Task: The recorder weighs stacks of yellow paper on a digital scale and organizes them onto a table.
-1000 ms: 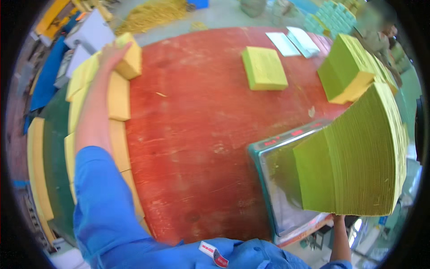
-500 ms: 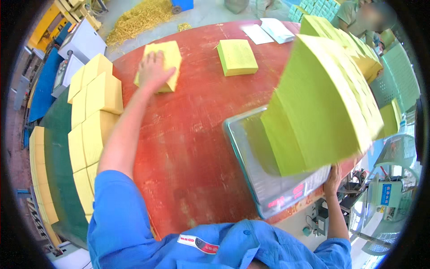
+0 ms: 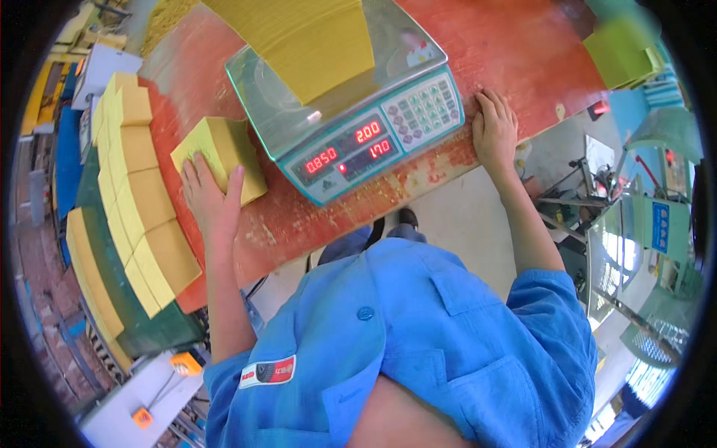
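Note:
My left hand [image 3: 211, 196] lies with its fingers stretched over the top of a yellow paper stack [image 3: 243, 160], the thumb apart along its near side. This stack stands on the red table just left of a digital scale [image 3: 351, 160] with a lit red display and a keypad. Tall yellow paper [image 3: 314, 52] rests on the scale's plate, its upper part cut off by the picture's top edge. My right hand [image 3: 495, 131] rests flat on the table near its front edge, beside the keypad, with nothing in it.
Rows of yellow paper stacks [image 3: 142, 201] line the green surface [image 3: 149, 328] left of the red table [image 3: 299, 239]. Another yellow-green stack [image 3: 620, 56] sits at the table's far right. Machine parts [image 3: 650, 224] stand beyond the table on the right.
My view has tilted down toward my body. The stack under my left hand has come nearer, beside the scale. My right hand has left the scale's side and lies on the table.

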`<state>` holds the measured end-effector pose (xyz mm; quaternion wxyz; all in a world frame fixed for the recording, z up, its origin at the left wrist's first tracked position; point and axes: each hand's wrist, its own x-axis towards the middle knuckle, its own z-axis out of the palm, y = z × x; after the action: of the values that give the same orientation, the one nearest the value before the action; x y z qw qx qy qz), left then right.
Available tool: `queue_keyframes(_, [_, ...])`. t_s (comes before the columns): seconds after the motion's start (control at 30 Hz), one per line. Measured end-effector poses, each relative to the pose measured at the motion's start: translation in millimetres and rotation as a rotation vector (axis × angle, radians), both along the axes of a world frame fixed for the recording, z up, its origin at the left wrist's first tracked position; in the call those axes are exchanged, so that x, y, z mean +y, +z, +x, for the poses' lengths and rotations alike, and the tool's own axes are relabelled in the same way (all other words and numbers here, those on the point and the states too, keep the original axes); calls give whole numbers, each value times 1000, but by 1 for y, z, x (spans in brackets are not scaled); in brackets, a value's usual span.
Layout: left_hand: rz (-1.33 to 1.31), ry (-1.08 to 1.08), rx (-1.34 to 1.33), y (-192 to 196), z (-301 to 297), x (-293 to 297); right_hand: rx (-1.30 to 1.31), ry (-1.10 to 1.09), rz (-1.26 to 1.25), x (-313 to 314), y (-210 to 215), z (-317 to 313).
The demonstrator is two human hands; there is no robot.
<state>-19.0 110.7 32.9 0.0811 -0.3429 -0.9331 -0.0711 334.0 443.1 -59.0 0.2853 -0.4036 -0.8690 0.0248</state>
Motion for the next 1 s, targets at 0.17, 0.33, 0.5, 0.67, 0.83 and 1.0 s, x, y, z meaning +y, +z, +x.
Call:
queue_keyframes(0.17, [173,-159,-121,39,44,-32,74,82,-36,-4,-3,4])
queue_keyframes(0.33, [75,-188,-119,48,65,-56,138,135,-27,0,-3,19])
queue_keyframes(0.5, [67,-208,-91,44,58,-54,98,133,-41,-4,1,18])
queue_keyframes(0.67, [89,-383,-6,41,34,-68,156,161,-37,-6,1,12])
queue_keyframes(0.83, [119,-509,60,41,15,-73,144,140,-4,-3,-1,11])
queue_keyframes(1.0, [155,-493,139,49,17,-68,351,189,-96,-9,13,15])
